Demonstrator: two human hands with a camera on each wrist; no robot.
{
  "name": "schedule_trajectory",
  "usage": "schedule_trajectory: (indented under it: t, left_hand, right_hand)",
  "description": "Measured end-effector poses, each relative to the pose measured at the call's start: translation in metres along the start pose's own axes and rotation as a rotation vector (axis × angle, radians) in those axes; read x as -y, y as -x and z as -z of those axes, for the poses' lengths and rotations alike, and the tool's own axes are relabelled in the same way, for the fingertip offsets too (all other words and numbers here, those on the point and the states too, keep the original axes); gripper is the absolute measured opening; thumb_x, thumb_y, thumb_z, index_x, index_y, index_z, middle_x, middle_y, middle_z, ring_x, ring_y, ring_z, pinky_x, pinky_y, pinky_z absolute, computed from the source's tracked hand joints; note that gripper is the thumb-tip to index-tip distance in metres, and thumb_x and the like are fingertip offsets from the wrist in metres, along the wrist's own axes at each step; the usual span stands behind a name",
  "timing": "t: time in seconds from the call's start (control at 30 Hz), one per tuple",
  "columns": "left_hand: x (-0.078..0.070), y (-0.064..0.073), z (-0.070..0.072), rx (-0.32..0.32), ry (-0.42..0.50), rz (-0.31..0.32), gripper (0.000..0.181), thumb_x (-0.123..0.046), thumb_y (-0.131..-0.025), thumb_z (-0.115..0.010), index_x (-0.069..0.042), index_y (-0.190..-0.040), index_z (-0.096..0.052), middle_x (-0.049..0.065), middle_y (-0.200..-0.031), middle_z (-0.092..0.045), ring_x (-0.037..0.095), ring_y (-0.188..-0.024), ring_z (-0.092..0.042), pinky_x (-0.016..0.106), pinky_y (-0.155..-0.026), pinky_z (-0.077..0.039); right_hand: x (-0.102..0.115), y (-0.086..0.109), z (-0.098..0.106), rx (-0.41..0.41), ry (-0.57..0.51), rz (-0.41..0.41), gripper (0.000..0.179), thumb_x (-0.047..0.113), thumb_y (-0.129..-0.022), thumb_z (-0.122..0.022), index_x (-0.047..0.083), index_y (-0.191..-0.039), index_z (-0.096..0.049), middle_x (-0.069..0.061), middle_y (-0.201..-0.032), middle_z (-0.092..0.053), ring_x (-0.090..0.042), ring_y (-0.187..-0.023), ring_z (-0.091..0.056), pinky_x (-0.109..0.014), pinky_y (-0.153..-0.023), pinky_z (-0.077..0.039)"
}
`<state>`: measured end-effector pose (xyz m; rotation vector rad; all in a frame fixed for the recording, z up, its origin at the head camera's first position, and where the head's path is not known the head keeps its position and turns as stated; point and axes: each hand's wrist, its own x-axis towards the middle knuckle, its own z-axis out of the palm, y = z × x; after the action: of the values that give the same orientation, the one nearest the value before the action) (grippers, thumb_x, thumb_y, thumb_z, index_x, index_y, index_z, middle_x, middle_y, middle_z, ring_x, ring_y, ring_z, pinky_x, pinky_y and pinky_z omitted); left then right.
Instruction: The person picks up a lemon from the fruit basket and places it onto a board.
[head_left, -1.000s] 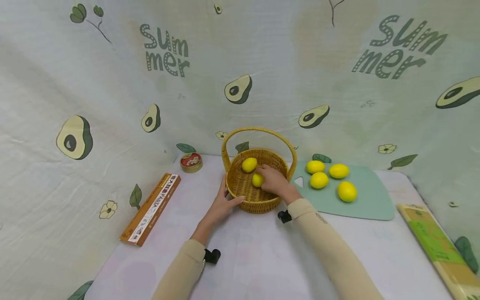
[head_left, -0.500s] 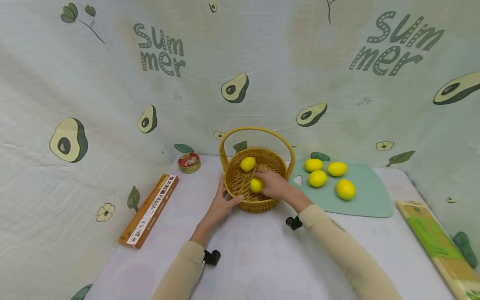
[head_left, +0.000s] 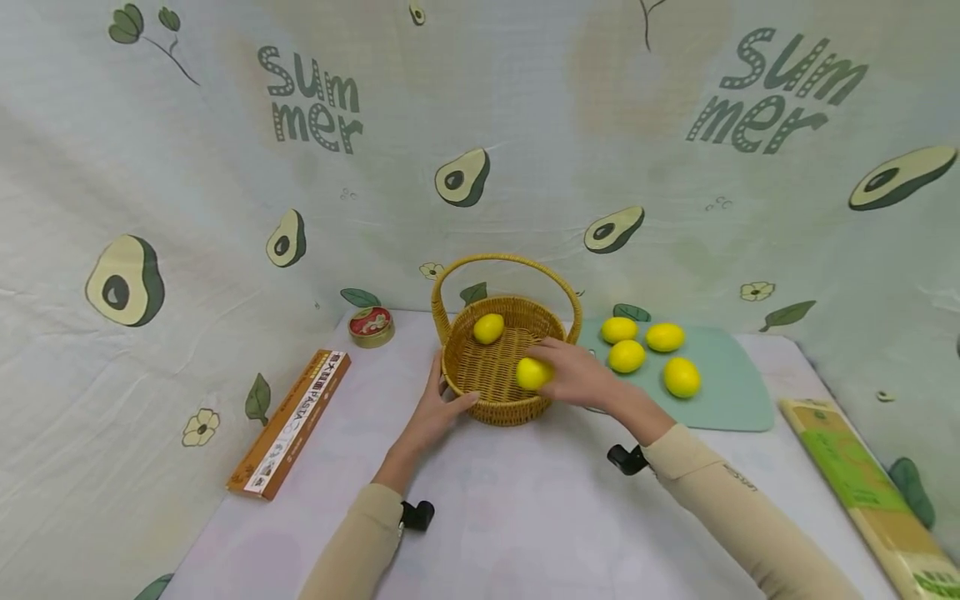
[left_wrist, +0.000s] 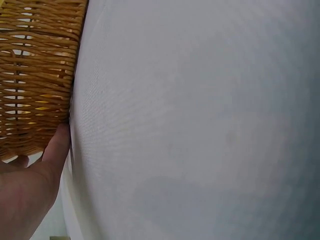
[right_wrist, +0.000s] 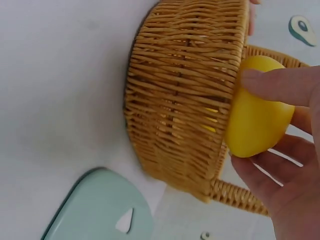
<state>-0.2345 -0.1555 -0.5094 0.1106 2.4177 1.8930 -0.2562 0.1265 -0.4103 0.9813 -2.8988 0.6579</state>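
Head view: a right hand (head_left: 579, 377) with its grip closed round a yellow oval lemon (head_left: 531, 374) at a round golden wicker basket's (head_left: 506, 414) 4 o'clock side; the spread left hand (head_left: 433, 418) braces 8 o'clock. Apparently mid-transfer, it next calls for clearing the rim.

"PASTA" on brown box (head_left: 288, 425); "summer" twice on backdrop cloth (head_left: 525, 100); sleeve (head_left: 738, 504) lettering unclear.

Yellow oval lemon (head_left: 532, 374) partly covered by right hand (head_left: 577, 375); mint-green flat cutting board (head_left: 720, 375) partly behind that hand; fine print on long orange-brown pasta box (head_left: 288, 425), left of left hand (head_left: 435, 412), unreadable; tan-and-green flat pack (head_left: 858, 483) right of right hand cut off in head view; round brown wicker basket (right_wrist: 185, 85) cropped in both wrist views
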Motion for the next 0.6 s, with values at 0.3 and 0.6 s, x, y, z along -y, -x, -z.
schedule_trajectory:
  t: [0.3, 0.6]
  left_hand:
    - [-0.001, 0.001, 0.000, -0.005, 0.005, 0.002, 0.108, -0.036, -0.088, -0.076, -0.049, -0.154, 0.008, -0.006, -0.169, 0.004, 0.035, -0.155, -0.012, 0.061, -0.119, -0.023]
    - [-0.003, 0.003, 0.000, -0.007, -0.004, 0.015, 0.107, -0.037, -0.089, -0.075, -0.052, -0.153, 0.009, -0.007, -0.169, 0.003, 0.034, -0.155, -0.012, 0.061, -0.120, -0.020]
  right_hand:
    - [-0.016, 0.037, 0.014, -0.058, -0.016, -0.010, 0.055, 0.013, -0.083, -0.075, 0.011, -0.136, -0.060, -0.008, -0.132, -0.061, -0.024, -0.112, -0.061, -0.045, -0.094, -0.053]
    - [-0.049, 0.076, 0.008, -0.039, 0.032, -0.091, 0.054, 0.011, -0.083, -0.075, 0.008, -0.135, -0.061, -0.013, -0.128, -0.062, -0.029, -0.110, -0.062, -0.049, -0.093, -0.053]
